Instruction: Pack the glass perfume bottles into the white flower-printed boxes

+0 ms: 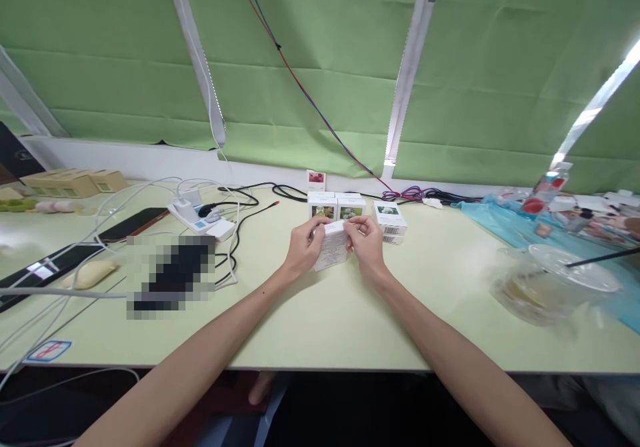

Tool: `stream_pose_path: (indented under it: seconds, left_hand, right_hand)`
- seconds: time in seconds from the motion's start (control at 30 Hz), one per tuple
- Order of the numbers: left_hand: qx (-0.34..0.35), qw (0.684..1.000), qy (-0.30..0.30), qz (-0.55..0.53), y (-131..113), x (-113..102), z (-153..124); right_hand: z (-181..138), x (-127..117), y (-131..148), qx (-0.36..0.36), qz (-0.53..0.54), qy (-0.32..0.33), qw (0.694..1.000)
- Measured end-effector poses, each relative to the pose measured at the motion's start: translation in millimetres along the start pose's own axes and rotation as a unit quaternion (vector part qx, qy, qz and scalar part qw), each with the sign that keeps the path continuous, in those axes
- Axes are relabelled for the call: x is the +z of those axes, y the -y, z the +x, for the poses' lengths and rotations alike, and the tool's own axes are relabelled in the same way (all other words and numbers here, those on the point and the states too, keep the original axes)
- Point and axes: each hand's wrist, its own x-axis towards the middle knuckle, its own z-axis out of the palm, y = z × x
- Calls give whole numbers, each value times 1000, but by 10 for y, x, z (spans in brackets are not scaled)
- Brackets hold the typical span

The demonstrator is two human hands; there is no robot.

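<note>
A small white carton (331,250) with fine grey print on its side is held just above the table, slightly tilted. My left hand (306,244) grips its left side, thumb near the top edge. At the upper right corner, the fingers of my right hand (366,239) pinch the carton near its top. Right behind stand two similar white boxes with flower pictures, a left box (323,202) and a right box (351,206), partly hidden by my hands. To the right, another flower box (389,215) lies on top of a second one. A small card or box with a pink picture (316,180) stands at the back.
A power strip (193,215) with tangled cables lies left, beside a blurred-out dark object (175,274) and dark phone-like slabs. Brown cartons (75,182) sit far left. On the right are a clear lidded cup (545,287) with a straw and a blue plastic sheet (505,220) under cosmetics.
</note>
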Motion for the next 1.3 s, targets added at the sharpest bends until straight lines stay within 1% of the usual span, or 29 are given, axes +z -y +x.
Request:
stream_pose_path:
  seconds: [0.37,0.77,1.03,1.13,1.3]
  left_hand:
    - [13,1000,3,-6,25,-2,3]
    - [5,1000,15,-7,46,0,14]
    - [8,999,41,-23,52,-15,3]
    - [26,998,56,-19,40,-27,-1]
    - [88,992,83,-28,35,-38,-6]
  right_hand:
    - [3,3,-21,-4,-1,5,1000]
    - [-10,-3,-19,-14,-25,14,1000]
    - [-15,-3,-17,-23,-45,8,999]
    - [-3,-11,-32,-31,-49,7,998]
    - [19,-24,-44,-37,-50,2,998]
